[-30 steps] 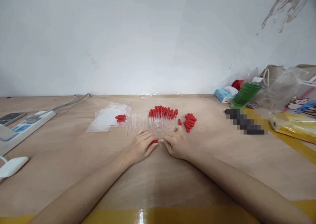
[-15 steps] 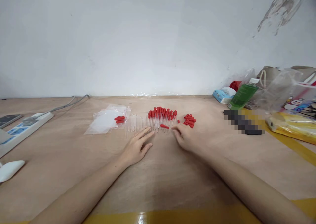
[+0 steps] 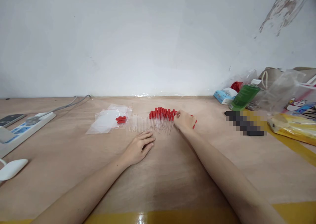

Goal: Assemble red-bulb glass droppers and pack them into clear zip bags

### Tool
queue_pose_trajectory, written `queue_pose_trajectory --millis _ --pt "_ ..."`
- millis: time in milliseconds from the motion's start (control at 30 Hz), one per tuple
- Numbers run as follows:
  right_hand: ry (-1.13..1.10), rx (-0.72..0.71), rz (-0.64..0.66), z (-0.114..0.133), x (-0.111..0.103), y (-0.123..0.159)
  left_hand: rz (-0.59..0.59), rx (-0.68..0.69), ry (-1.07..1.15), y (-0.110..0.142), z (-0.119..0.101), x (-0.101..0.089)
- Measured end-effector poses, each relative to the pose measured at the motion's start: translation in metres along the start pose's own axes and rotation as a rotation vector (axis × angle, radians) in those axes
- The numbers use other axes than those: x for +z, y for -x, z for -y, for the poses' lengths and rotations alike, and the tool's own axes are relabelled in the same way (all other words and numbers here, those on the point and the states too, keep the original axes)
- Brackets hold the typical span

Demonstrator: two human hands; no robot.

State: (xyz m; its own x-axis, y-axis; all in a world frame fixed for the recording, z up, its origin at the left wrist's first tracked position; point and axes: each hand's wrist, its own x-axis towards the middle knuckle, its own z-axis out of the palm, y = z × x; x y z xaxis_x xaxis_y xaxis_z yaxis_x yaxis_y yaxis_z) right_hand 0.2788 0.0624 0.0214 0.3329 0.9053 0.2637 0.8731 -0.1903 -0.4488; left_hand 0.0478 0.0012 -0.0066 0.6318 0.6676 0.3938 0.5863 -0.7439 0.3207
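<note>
Glass droppers with red rubber bulbs (image 3: 161, 113) lie side by side in a fanned row, bulbs toward the wall. My right hand (image 3: 184, 120) is at the row's right end, fingers pinched at a red-bulbed dropper, mostly hidden by the hand. Behind that hand, partly covered, is a small pile of loose red bulbs (image 3: 194, 122). Clear glass tubes (image 3: 139, 123) without bulbs lie left of the row. My left hand (image 3: 140, 147) rests on the table just in front of them, fingers stretched and apart, holding nothing.
Clear zip bags (image 3: 103, 120) lie to the left, with a few red bulbs (image 3: 120, 119) on them. Farther left are a power strip (image 3: 44, 121) and a phone (image 3: 11, 119). A green bottle (image 3: 245, 95), a tissue pack (image 3: 224, 95) and plastic bags (image 3: 283, 89) stand at right.
My right hand has moved up and over to the row's right end. The dropper lying across the front of the row is gone from there. My left hand has drawn back slightly.
</note>
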Motion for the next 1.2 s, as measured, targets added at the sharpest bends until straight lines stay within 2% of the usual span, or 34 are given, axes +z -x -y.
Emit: queue_pose_trajectory --millis 167,300,367,467,567,667,767,1033,1200 --pt "0.078 -0.127 0.040 -0.002 0.001 0.003 0.020 -0.015 -0.009 -0.001 -0.001 0.000" --pt "0.184 -0.112 0.086 -0.011 -0.015 -0.005 0.004 -0.036 0.009 0.000 -0.001 -0.001" --pt "0.240 -0.094 0.180 -0.015 -0.027 -0.010 -0.078 -0.096 0.000 -0.003 0.002 -0.003" --pt "0.253 -0.065 0.352 -0.018 -0.040 -0.015 -0.257 -0.271 -0.093 -0.015 0.011 -0.007" --pt "0.264 -0.064 0.395 -0.019 -0.041 -0.016 -0.301 -0.412 -0.246 -0.037 0.024 -0.010" --pt "0.311 -0.095 0.355 -0.019 -0.034 -0.016 -0.266 -0.570 -0.281 -0.060 0.033 -0.008" --pt "0.339 -0.119 0.331 -0.020 -0.028 -0.016 -0.233 -0.611 -0.276 -0.076 0.038 -0.003" --pt "0.315 -0.109 0.322 -0.020 -0.026 -0.016 -0.154 -0.678 -0.318 -0.093 0.033 0.006" --pt "0.287 -0.066 0.311 -0.019 -0.028 -0.018 -0.070 -0.793 -0.301 -0.105 0.027 0.003"
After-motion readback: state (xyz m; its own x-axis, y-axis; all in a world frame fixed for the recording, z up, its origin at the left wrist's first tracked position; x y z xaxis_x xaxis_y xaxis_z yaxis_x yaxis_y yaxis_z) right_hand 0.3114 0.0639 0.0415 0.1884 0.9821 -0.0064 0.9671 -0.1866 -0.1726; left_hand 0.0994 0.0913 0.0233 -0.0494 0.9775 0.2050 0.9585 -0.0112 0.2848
